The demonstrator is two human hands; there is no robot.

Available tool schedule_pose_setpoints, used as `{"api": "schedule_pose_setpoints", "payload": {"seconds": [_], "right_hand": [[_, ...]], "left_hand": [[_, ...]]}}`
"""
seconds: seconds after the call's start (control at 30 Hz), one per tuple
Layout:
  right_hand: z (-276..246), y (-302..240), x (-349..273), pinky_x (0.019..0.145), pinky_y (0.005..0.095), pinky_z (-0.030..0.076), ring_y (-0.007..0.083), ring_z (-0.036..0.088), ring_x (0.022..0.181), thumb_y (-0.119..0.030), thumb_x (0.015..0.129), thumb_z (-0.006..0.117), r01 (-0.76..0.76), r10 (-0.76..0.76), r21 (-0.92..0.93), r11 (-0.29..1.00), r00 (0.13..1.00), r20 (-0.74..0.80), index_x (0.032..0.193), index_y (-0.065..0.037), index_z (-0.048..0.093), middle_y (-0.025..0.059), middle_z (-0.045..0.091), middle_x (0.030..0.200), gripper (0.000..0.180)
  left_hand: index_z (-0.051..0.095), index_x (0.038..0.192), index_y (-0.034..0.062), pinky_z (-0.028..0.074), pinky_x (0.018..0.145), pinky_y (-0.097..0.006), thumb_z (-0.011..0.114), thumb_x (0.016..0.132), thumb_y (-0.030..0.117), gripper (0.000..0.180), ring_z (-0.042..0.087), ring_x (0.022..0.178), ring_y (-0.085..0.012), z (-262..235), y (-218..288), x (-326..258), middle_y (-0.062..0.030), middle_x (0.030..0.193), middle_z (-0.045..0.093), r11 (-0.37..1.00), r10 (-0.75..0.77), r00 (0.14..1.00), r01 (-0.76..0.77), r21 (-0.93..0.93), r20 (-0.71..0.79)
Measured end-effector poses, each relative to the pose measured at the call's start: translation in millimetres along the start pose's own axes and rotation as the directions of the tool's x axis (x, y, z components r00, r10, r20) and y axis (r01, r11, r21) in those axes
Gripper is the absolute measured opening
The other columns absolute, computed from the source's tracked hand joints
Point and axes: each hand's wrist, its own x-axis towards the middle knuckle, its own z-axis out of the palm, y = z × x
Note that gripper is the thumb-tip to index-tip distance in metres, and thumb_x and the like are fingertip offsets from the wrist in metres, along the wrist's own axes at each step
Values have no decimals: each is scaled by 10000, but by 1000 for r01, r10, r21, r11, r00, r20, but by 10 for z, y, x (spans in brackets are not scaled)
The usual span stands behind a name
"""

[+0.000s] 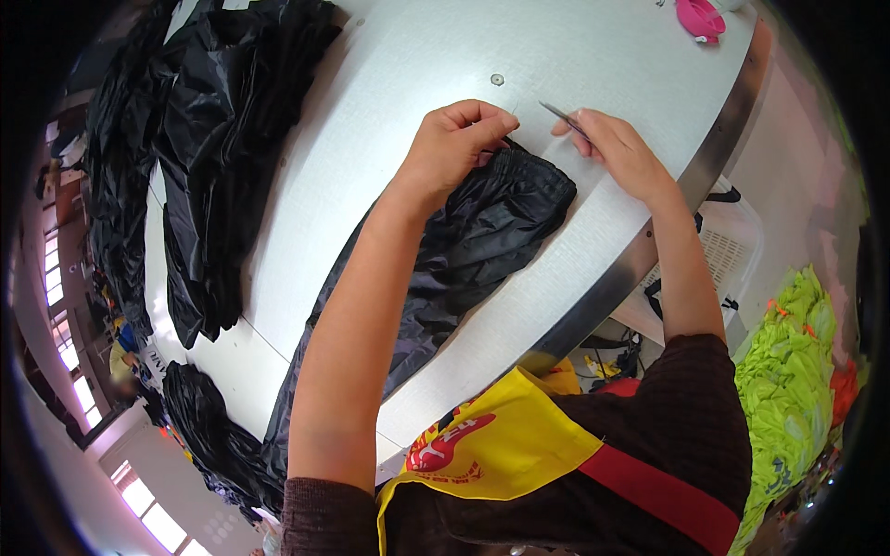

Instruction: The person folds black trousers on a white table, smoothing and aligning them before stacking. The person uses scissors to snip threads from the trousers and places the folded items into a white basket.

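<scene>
A black, shiny garment (464,246) with a gathered elastic edge (547,181) lies on the pale table, running down toward my body. My left hand (450,153) is closed at the far corner of that elastic edge, thumb and forefinger pinched together. Whether a loose thread is also in the pinch is too fine to tell. Just right of it, over the table, my right hand (621,153) grips a small pair of thread snips (562,116). Their dark pointed tip faces up and left, toward my left hand, apart from the cloth.
Piles of black garments (227,120) lie along the table's left side, another bundle (209,426) nearer. A pink bowl (700,18) stands at the far right, near the table's dark edge (640,246). Beyond that edge are a white plastic chair (728,255) and a neon-yellow heap (788,389).
</scene>
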Motion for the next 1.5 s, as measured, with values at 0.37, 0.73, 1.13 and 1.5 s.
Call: {"api": "schedule_pose_setpoints", "payload": {"seconds": [0.37, 0.73, 1.13, 1.5], "right_hand": [[48, -102, 120, 647, 260, 404, 116, 462, 656, -366, 921, 469, 95, -43, -134, 986, 937, 347, 791, -2, 601, 37, 534, 680, 409], [-197, 133, 181, 675, 312, 434, 186, 545, 688, -371, 903, 500, -48, -100, -452, 891, 950, -297, 950, -47, 610, 79, 606, 770, 345], [318, 26, 368, 689, 296, 473, 194, 592, 743, -226, 825, 613, 104, -130, -307, 946, 989, -66, 976, -38, 625, 107, 635, 830, 241], [379, 89, 440, 537, 219, 435, 82, 512, 576, -138, 840, 572, -31, 33, -27, 999, 998, 62, 868, -13, 592, 8, 548, 683, 130]], "left_hand": [[667, 878, 93, 420, 647, -186, 656, 817, 239, 158, 540, 704, -60, 25, -4, 2, 26, 774, 624, 998, -6, 1000, 7, -57, 5], [539, 1033, 49, 489, 826, -378, 568, 863, 137, 194, 565, 895, -194, -371, -65, -106, -77, 981, 586, 689, 147, 717, -568, -449, -682], [597, 881, -17, 430, 670, -262, 647, 783, 85, 150, 551, 735, -186, -633, -670, -939, -80, 783, 576, 648, 496, 834, -171, 742, -241], [574, 936, 28, 471, 688, -379, 562, 860, 255, 240, 601, 799, -326, -371, -843, -602, -151, 913, 610, 526, 433, 876, -54, 849, -212]]}}
